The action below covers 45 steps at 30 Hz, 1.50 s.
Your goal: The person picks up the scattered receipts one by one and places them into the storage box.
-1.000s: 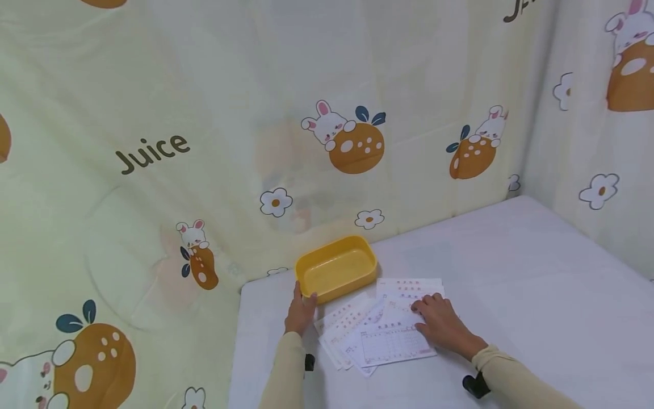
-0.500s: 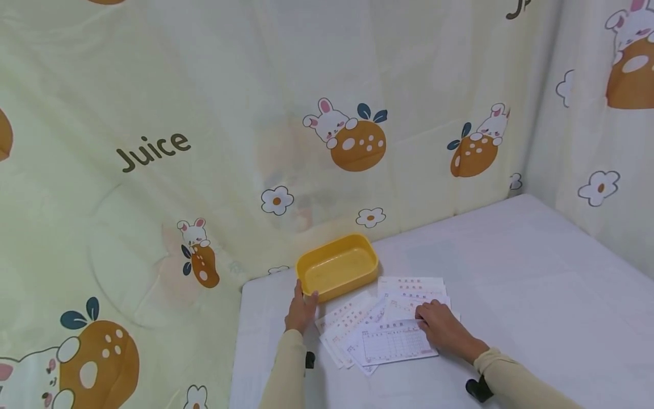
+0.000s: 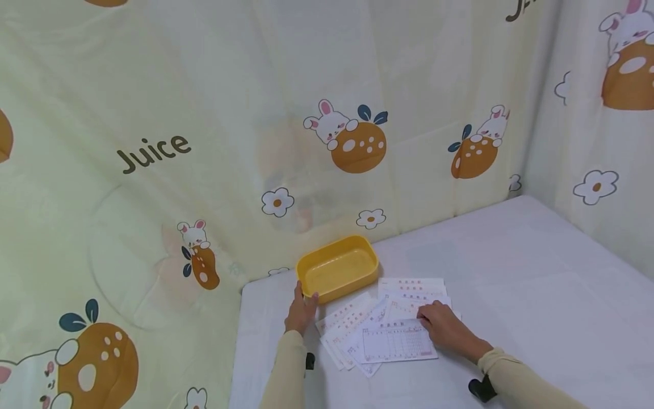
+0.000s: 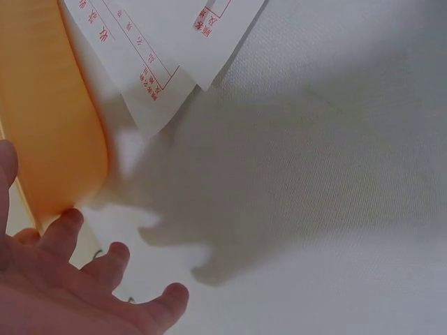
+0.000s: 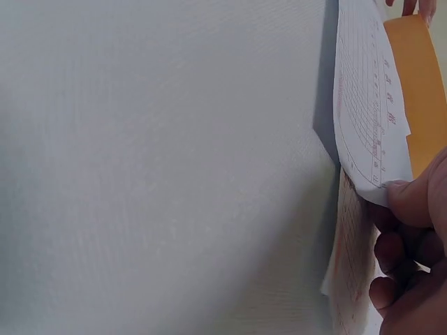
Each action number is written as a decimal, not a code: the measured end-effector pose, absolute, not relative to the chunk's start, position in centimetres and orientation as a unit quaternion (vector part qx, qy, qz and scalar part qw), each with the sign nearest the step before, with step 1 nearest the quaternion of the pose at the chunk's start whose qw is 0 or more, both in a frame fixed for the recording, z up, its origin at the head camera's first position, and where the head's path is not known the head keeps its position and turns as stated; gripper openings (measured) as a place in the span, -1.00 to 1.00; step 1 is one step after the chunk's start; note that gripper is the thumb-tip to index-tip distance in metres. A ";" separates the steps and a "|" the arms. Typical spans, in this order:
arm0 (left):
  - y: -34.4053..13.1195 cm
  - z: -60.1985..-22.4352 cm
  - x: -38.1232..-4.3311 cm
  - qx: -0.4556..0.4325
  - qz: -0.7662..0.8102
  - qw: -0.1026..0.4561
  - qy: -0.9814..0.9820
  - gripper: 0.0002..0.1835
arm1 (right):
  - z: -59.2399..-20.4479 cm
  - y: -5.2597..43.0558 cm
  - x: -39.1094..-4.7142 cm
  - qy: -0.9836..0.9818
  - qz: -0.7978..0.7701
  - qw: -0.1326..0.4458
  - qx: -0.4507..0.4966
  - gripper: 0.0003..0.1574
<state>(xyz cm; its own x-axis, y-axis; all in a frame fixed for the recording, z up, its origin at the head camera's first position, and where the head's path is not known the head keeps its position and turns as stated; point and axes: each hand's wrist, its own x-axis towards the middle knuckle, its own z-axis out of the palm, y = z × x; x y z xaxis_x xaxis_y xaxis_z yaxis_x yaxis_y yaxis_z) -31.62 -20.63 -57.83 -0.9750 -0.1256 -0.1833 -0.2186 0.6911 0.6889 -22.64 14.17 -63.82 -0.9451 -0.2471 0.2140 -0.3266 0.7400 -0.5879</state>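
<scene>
Moved: the right hand (image 3: pixel 451 330), which a second ago lay with its fingers spread over the upper slips, has drawn them together at one corner of the top receipt form (image 3: pixel 398 343); the left hand (image 3: pixel 301 313) and the tray have stayed put.
Sleeves: cream cuffs (image 3: pixel 513 372) on both forearms, a small black device (image 3: pixel 481 391) at the right wrist and another at the left.
Right hand: pinching the top receipt form at its upper right corner, thumb above and a finger below; seen from that wrist, the paper bends up there.
Left hand: gripping the near left corner of the yellow tray (image 3: pixel 337 271), with digits on both sides of it; the other fingers are loosely spread.
Top receipt form: ruled with a grid, lying nearest the person over the others.
Other slips: receipt slips (image 3: pixel 343 326) fanned out leftward and beyond, overlapping, printed in red and blue.
Yellow tray: shallow, just beyond the slips, near the curtain.
Tabletop: white (image 3: pixel 511 267), running off to the right.
Curtain: cream (image 3: pixel 219 85), printed with rabbits, oranges, flowers and "Juice".
</scene>
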 end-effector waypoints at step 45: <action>-21.2 -59.1 -33.1 -0.104 0.390 0.063 0.913 -0.18 | -56.4 14.1 -30.2 -0.903 0.409 0.044 0.125 -0.88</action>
<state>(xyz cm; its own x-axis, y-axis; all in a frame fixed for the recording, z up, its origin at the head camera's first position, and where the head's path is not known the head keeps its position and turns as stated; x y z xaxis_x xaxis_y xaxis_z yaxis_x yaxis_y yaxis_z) -33.06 -21.25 -59.15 -0.9704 -0.1412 -0.1958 -0.2391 0.6735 0.6995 -30.21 14.07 -56.38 -0.9649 -0.1899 0.1816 -0.2617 0.6336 -0.7280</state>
